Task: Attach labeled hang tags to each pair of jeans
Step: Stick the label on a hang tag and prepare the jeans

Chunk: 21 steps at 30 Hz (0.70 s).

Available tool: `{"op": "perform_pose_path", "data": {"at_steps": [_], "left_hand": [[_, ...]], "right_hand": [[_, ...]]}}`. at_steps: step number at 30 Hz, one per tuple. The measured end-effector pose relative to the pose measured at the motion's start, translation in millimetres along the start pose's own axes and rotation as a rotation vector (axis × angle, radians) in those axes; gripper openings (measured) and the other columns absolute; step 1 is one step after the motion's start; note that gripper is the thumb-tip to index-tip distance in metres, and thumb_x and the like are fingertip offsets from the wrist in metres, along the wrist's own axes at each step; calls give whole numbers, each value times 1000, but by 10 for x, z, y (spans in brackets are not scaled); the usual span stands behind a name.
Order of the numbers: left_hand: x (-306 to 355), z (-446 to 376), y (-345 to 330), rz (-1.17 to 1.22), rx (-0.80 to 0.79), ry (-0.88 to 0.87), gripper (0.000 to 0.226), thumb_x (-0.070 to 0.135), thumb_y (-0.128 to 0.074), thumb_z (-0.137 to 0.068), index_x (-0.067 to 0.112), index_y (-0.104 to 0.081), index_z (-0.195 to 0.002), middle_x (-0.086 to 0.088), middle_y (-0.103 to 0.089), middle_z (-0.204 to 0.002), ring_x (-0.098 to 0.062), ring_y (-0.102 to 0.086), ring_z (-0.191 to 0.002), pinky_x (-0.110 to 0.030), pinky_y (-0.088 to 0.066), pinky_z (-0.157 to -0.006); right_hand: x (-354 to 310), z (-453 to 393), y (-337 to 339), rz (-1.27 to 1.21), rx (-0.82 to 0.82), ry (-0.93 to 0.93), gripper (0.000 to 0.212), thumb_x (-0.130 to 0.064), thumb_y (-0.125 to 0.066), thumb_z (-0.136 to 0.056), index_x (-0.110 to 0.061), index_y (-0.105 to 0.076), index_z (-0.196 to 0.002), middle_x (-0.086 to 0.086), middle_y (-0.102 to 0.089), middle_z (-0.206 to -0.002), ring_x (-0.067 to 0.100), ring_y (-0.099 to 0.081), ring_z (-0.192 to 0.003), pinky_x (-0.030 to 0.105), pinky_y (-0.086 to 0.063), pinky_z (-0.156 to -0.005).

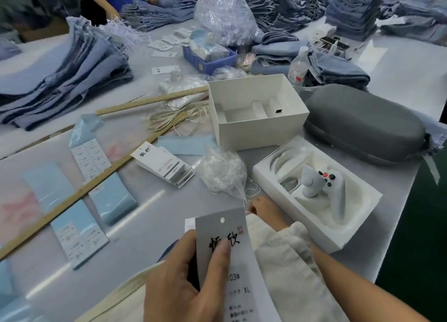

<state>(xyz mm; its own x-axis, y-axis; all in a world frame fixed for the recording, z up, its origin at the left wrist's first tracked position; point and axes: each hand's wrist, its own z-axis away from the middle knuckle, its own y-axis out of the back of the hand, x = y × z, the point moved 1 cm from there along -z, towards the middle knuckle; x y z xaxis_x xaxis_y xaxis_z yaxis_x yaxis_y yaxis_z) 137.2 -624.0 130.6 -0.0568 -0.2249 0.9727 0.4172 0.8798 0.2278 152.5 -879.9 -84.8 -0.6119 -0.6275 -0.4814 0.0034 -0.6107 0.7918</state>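
Note:
My left hand (183, 275) grips a stack of grey-white hang tags (225, 227) with black brush lettering and a punched hole at the top; the thumb presses on the front tag. My right hand (263, 212) reaches forward over cream-coloured fabric (285, 261) and pinches a thin white string near the tags' upper right corner. A clear bag of white strings (222, 171) lies just beyond it. More of the same hang tags (164, 164) are fanned out on the table.
Folded blue jeans are piled at the left (60, 74) and across the back (338, 7). An open white box (256, 111), a tray with a white controller (316, 191), a grey case (362, 133), two wooden rulers (150, 101), sticker sheets (89, 159) and a blue bin (208, 57) crowd the table. Another person stands at the far left.

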Motion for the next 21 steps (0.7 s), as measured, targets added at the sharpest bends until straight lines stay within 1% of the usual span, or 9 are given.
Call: {"op": "perform_pose_path", "data": {"at_steps": [4,7,9,11,13,14,16,18,21], "left_hand": [[-76,-79,29,76,25,75,47,26,-72,-88,59,-43,-108,9,-75,-66,-10,-71,-55,-29,-58,-51],[-76,-97,64,122,27,118,63,23,-66,-94,63,-31,-127,2,-74,-66,-16,-72,-57,-38,-60,-54],[-108,-124,76,96,21,73,47,18,-63,-98,57,-50,-121,6,-72,-67,-11,-69,-58,-27,-57,-51],[-140,-164,93,2,31,28,34,9,-62,-97,41,-71,-96,23,-70,-75,0,-66,-70,-14,-51,-57],[-139,-206,104,-4,24,16,33,6,-62,-94,35,-75,-84,32,-69,-85,3,-65,-83,-15,-54,-73],[-115,-214,111,19,-10,25,32,7,-60,-96,34,-76,-89,30,-69,-89,0,-67,-87,-24,-58,-80],[-33,-191,143,125,-92,70,30,10,-54,-100,32,-76,-98,20,-73,-94,-10,-71,-91,-37,-62,-77],[68,-127,221,293,-140,149,24,24,-54,-103,28,-77,-95,5,-77,-90,-19,-74,-79,-33,-61,-63],[194,9,416,449,-278,207,57,68,-44,-95,25,-80,-102,-1,-79,-99,-23,-74,-93,-38,-59,-76]], "right_hand": [[-199,233,377,-319,38,27,6,-15,-64,-95,-12,-62,-90,6,-75,-85,16,-62,-77,36,-51,-80],[-466,568,915,-521,102,152,3,-8,-68,-93,-9,-65,-92,4,-75,-74,13,-65,-67,27,-54,-67],[-698,847,1278,-656,132,211,4,-5,-69,-93,-4,-69,-97,8,-76,-77,13,-64,-66,24,-55,-64],[-977,1139,1579,-726,128,273,7,-7,-69,-93,-3,-71,-99,12,-76,-82,13,-62,-63,21,-53,-63],[-1300,1448,1789,-761,89,334,12,-10,-71,-91,-2,-71,-100,14,-76,-85,13,-63,-63,20,-53,-62],[-1458,1590,1858,-776,73,361,16,-13,-72,-88,-2,-72,-101,15,-76,-86,13,-63,-62,20,-53,-62],[-1751,1867,1926,-784,61,410,21,-20,-75,-83,-6,-74,-98,15,-76,-87,14,-63,-62,21,-54,-60],[-1977,2094,1905,-794,41,441,17,-23,-76,-80,-12,-77,-93,16,-76,-89,13,-62,-62,21,-54,-60],[-2183,2355,1763,-819,-38,441,12,-22,-76,-80,-14,-78,-89,18,-76,-89,13,-63,-63,22,-55,-61]]}}
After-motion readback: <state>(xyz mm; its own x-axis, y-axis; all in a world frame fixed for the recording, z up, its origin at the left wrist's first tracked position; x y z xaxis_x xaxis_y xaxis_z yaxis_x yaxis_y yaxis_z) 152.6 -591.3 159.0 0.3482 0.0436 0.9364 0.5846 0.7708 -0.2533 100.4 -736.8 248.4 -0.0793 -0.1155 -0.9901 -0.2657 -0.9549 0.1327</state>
